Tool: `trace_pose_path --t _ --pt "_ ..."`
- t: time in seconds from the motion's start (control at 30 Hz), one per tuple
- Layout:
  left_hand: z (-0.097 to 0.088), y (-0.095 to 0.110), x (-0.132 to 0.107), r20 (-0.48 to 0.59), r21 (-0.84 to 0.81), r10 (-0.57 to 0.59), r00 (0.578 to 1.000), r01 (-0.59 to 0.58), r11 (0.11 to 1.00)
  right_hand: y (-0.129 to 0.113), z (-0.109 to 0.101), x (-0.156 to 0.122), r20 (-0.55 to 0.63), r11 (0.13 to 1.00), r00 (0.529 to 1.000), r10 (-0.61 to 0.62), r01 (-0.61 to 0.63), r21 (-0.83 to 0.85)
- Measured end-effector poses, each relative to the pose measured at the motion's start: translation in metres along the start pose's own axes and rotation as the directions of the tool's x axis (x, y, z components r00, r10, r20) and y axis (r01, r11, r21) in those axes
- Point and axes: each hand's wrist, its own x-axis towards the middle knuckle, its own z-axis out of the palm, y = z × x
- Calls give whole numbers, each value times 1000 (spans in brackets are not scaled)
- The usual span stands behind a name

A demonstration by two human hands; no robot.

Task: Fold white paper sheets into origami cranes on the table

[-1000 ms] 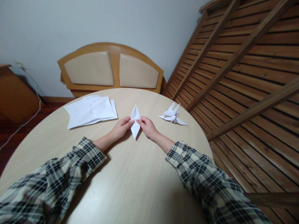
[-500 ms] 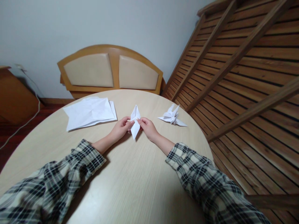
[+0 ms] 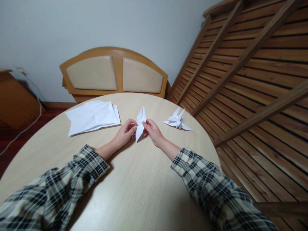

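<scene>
From where I stand, the slim diamond of folded white paper [image 3: 140, 129] is up toward the far side of the round, pale wood-grain table [image 3: 134, 192], near its middle from left to right; whether it rests on the top or hangs just above, I cannot tell. Half a second ago it stood nearly straight; it has since turned a little, its far tip swinging right and its near tip left. The left hand [image 3: 124, 132] pinches its left edge between thumb and forefinger, that forefinger now bent higher, while the right hand [image 3: 154, 132] clamps the other edge, thumb on top and fingers mostly hidden beneath. I take this as a slight re-gripping of the piece, since its outline remains a diamond. At the table's far left lie creased white paper sheets [image 3: 92, 116]; toward its right edge sits a spiky white folded-paper figure [image 3: 177, 121], untouched.
</scene>
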Motion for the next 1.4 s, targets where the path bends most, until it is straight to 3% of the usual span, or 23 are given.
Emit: trace_pose_path --t 0.3,0.5,0.67,0.97,1.2,1.4 --pt "0 -7 1 53 -14 -22 998 23 1000 -3 0 -5 39 998 998 42 -43 41" --pt "-2 0 2 -4 79 -9 1000 9 997 -2 -1 -3 47 994 997 65 -69 79" --pt "-2 0 3 -33 54 -60 998 62 997 0 -2 -2 53 995 996 65 -69 77" --pt "2 -3 1 12 -57 -105 994 105 993 -1 -2 -3 43 993 997 69 -73 92" --pt "0 -5 2 -8 -21 -72 997 72 997 0 -3 -3 79 996 995 54 -59 64" --pt "-3 -6 2 -61 163 -12 998 22 986 5 -2 -2 8 999 1000 7 -8 32"
